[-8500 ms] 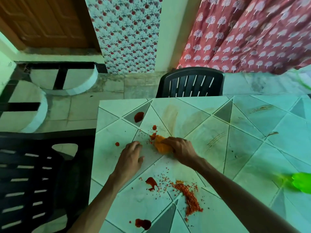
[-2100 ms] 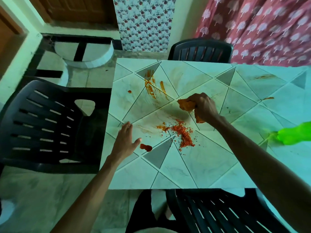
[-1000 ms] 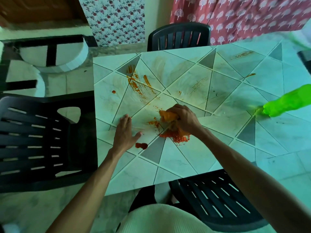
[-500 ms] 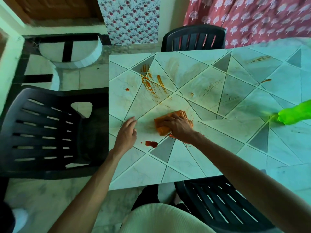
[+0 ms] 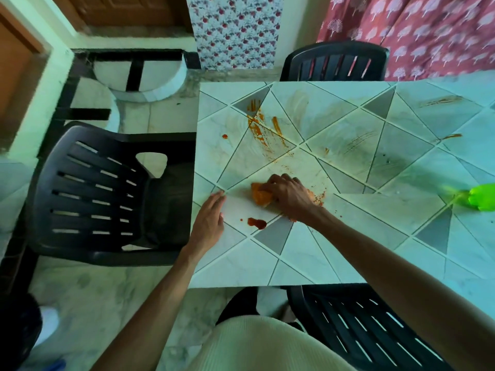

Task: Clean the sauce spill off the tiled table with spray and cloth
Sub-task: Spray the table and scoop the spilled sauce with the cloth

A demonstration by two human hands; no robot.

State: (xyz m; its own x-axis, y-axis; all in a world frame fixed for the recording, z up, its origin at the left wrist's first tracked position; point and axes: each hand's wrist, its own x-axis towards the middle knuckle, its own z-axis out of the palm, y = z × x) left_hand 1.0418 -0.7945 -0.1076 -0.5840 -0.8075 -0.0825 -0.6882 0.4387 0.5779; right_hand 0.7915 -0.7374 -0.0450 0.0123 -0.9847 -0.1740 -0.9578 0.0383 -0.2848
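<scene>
My right hand [image 5: 290, 195] grips a bunched orange cloth [image 5: 260, 196] and presses it on the tiled table [image 5: 334, 253], near its left end. A dark red sauce blob [image 5: 256, 223] sits just in front of the cloth. Red crumbs [image 5: 318, 198] lie to the right of my wrist, and orange streaks [image 5: 263, 129] mark the far left tiles. My left hand [image 5: 210, 222] rests flat near the table's left edge, fingers straight. The green spray bottle [image 5: 482, 200] lies on the table at the right edge of view.
Black plastic chairs stand at the table's left [image 5: 107, 194], far side [image 5: 337, 61] and near side [image 5: 375, 325]. Faint brown smears [image 5: 359, 141] cross the middle tiles. A red printed curtain [image 5: 428, 30] hangs behind.
My right hand has bunched the cloth and dragged it left over the crumb pile, most of which is now gone or covered. My left hand stays flat by the edge.
</scene>
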